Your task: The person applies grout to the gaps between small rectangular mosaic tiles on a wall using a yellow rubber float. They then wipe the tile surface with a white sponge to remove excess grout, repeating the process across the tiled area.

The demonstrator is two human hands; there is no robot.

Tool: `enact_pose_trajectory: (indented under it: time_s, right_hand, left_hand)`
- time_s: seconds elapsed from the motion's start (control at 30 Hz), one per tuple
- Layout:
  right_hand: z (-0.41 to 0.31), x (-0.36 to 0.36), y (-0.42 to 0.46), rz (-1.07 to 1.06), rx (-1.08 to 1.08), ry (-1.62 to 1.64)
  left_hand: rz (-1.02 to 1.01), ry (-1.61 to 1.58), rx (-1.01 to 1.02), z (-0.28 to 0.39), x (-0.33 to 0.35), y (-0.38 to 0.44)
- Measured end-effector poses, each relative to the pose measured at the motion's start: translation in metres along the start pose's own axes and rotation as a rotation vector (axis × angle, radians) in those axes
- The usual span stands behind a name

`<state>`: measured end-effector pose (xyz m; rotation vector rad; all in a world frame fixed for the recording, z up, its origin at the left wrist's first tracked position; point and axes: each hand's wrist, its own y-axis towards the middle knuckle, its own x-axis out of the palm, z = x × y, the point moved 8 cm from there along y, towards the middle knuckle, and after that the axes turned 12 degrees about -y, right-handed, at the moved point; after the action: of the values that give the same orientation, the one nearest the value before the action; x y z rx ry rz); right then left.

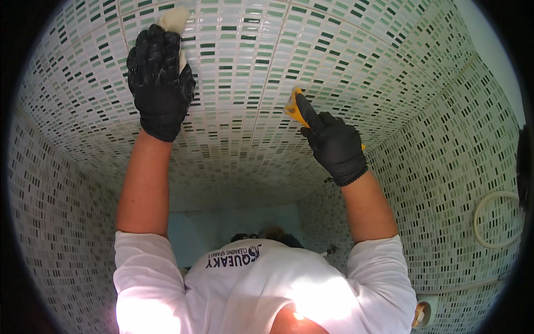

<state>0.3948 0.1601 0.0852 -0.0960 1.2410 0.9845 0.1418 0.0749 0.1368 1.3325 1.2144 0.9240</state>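
Note:
A tiled wall (225, 83) with small white, green and dark rectangles stands before me. My left hand (160, 83), in a wet black glove, presses flat over a cream cloth or sponge (175, 18) against the upper left of this wall; part of the cream piece sticks out past the fingertips and beside the thumb. My right hand (333, 144), also black-gloved, grips a yellow scraper-like tool (296, 109), its wide end at the tiles and the index finger stretched along it. The hand hides most of its handle.
Tiled side walls (454, 167) close in at left and right. A pale hose (477, 221) loops on the right wall, above a recessed holder (426, 311) with something orange-brown in it. Far below lies a bluish floor (196, 234). A small fitting (331, 251) sticks out low on the right.

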Motion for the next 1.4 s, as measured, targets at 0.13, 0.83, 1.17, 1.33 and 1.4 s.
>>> enact_pose_trajectory:
  time_s: [0.13, 0.83, 1.17, 1.33, 1.4]
  right_hand:
    - [0.005, 0.004, -0.005, 0.007, -0.013, 0.048]
    - [-0.005, -0.002, 0.006, 0.102, -0.048, 0.039]
    - [-0.003, 0.02, -0.005, -0.043, -0.047, 0.031]
    - [-0.005, 0.03, -0.008, -0.11, -0.064, 0.126]
    - [-0.004, 0.03, -0.005, -0.11, -0.059, 0.091]
  left_hand:
    - [0.014, -0.037, -0.017, -0.004, 0.001, 0.001]
    - [0.027, -0.05, -0.038, 0.003, 0.0, -0.007]
    - [0.013, -0.042, -0.049, 0.005, 0.002, -0.006]
    - [-0.003, -0.08, -0.03, -0.002, 0.005, -0.008]
    - [-0.019, -0.045, -0.039, -0.001, 0.005, -0.009]
